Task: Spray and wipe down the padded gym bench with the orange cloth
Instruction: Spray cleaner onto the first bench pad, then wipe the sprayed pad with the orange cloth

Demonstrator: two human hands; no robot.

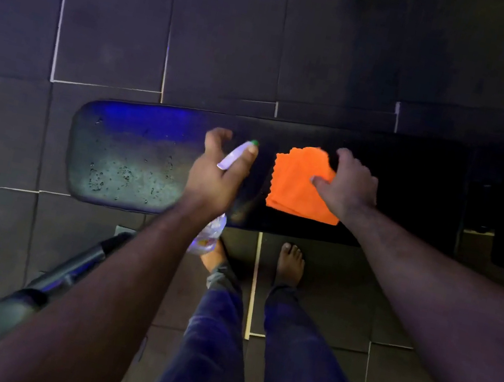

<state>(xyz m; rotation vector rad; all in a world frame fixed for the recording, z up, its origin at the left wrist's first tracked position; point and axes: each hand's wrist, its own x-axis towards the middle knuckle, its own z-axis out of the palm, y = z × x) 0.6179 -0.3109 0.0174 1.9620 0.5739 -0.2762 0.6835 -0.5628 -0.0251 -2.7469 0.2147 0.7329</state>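
From the head camera, looking straight down, a person is standing barefoot beside the long padded gym bench [136,153]. The left end of the bench is shining with little wet drops, so I think the spraying is already partly done there. The right part of the bench is very dark, and I cannot tell if it is wet or dry. The wiping looks like it is only starting, because the drops are sitting there unwiped.

The left hand [217,171] is holding a spray bottle [234,157] over the middle of the bench. Its fingers [216,137] are curled round the top of the bottle, with some of them lifting loose and a bit spread. The bottle's clear body is hanging down below the wrist.

The right hand [351,184] is resting on the orange cloth [298,185], which is lying flat on the bench just to the right of the bottle. Its fingers [322,183] are bending down and pressing on the cloth's right edge, with the thumb lying on top of the cloth.

I think most of the wiping is left to do.
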